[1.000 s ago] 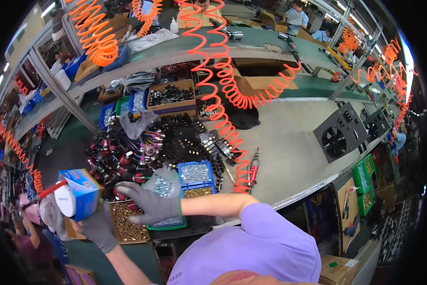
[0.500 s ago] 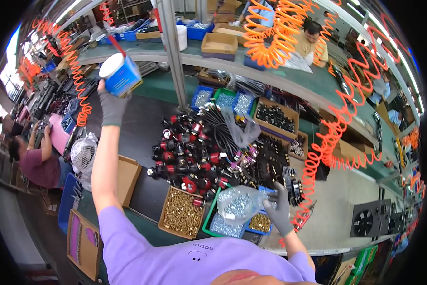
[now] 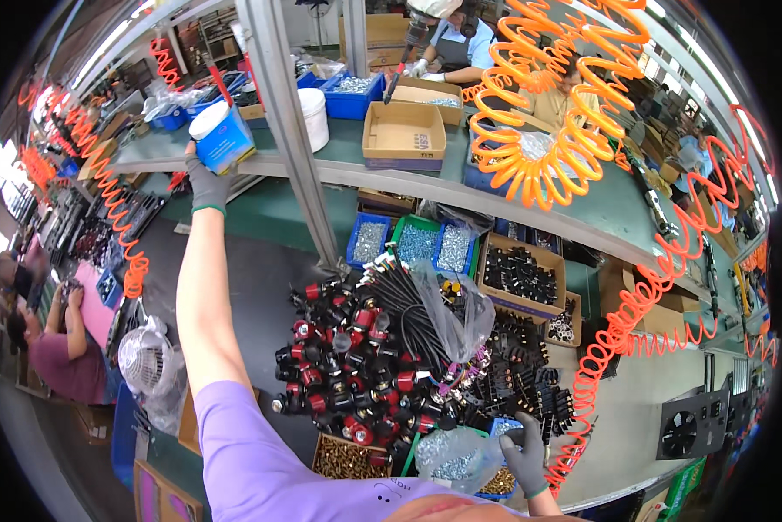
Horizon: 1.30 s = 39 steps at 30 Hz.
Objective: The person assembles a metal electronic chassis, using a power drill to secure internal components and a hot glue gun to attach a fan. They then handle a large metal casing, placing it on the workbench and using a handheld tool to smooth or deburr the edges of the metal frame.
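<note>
At the upper left, my gloved left hand [image 3: 206, 181] grips the lower part of a white tub with a blue label [image 3: 222, 139], tilted at the edge of the raised shelf [image 3: 338, 172]. Low at the right, my gloved right hand [image 3: 523, 454] has its thumb apart from its fingers. It is beside a clear plastic bag [image 3: 453, 459] lying over silvery small parts; whether it touches the bag I cannot tell. Between my arms lies a heap of black and red round parts [image 3: 347, 361], with a bundle of black cables [image 3: 408, 304] next to it.
Blue bins of screws [image 3: 370, 239] and a cardboard box of black parts [image 3: 520, 277] stand behind the heap. A box of brass-coloured screws [image 3: 347, 458] is near my body. Orange coiled hoses [image 3: 617, 335] hang at the right. A white fan [image 3: 147, 358] stands left, and co-workers sit around.
The view has shifted, showing more of the shelf. My left hand, still on the tub, is now closer to the shelf edge. My right hand stays beside the plastic bag.
</note>
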### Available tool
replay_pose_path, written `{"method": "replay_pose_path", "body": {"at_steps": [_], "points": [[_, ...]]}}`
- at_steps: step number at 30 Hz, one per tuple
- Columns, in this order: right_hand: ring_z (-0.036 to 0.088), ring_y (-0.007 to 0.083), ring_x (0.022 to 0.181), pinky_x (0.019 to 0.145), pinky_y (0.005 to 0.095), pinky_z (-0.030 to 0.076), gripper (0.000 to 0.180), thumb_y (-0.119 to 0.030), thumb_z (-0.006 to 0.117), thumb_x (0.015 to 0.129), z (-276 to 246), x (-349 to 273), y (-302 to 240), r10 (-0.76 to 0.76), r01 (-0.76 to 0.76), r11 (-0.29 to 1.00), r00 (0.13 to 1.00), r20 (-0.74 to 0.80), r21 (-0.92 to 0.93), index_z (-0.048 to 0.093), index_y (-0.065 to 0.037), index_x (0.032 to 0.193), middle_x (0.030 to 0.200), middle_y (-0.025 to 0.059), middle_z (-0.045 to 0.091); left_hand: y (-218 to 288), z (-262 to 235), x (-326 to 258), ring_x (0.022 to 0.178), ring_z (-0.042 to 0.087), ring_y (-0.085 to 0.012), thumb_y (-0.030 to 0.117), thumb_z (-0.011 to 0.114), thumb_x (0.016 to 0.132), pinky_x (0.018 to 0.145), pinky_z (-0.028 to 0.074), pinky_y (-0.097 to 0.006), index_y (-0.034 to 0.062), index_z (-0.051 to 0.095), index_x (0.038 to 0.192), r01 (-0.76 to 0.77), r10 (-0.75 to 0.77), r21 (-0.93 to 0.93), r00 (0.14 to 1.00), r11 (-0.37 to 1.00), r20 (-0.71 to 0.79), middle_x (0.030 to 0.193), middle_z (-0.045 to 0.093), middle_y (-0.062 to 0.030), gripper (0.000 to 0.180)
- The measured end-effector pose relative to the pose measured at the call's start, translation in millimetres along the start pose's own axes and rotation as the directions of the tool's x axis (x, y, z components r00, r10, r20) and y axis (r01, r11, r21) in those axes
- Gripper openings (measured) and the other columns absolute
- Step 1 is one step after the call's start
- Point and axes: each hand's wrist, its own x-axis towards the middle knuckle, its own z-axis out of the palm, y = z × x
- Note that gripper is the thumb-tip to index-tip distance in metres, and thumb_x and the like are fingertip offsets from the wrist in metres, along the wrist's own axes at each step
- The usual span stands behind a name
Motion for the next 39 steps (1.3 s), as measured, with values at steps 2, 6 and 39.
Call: {"method": "replay_pose_path", "body": {"at_steps": [2, 6, 39], "points": [[0.062, 0.0170, 0.078, 0.072, 0.0286, 0.050, 0.049, -0.009, 0.064, 0.074, 9.6, 4.2, 4.5, 0.043, -0.042, 0.998, 0.999, 0.023, -0.040, 0.047, 0.003, 0.119, 0.112, 0.0135, 0.049, -8.4, 0.6, 10.6, 0.105, 0.049, -0.0205, 0.061, 0.054, 0.075, 0.075, 0.041, -0.040, 0.0279, 0.053, 0.116, 0.037, -0.037, 0.033, 0.999, 0.999, -0.001, 0.116, 0.056, 0.0021, 0.052], [0.064, 0.0180, 0.079, 0.071, 0.0291, 0.051, 0.046, -0.010, 0.064, 0.075, 16.6, 16.5, -6.8, 0.061, -0.054, 0.995, 0.995, 0.076, -0.089, 0.049, 0.002, 0.117, 0.112, 0.0141, 0.051, -21.1, 17.8, 14.8, 0.106, 0.052, -0.0256, 0.068, 0.051, 0.078, 0.084, 0.043, -0.046, 0.0188, 0.052, 0.122, -0.043, 0.074, 0.254, 0.990, 0.966, -0.116, 0.121, 0.056, -0.0049, 0.065], [0.051, 0.0336, 0.104, 0.091, 0.0406, 0.039, 0.036, -0.019, 0.061, 0.080, 25.0, 13.8, -16.3, -0.297, 0.324, 0.921, 0.943, 0.148, -0.217, 0.054, -0.001, 0.110, 0.110, 0.0172, 0.056, -19.3, -71.4, -51.2, 0.091, 0.055, -0.0151, 0.032, 0.050, 0.090, 0.073, 0.048, -0.030, 0.0048, 0.056, 0.112, -0.179, 0.242, 0.954, 0.963, 0.239, 0.120, 0.092, 0.058, -0.0066, 0.035]]}}
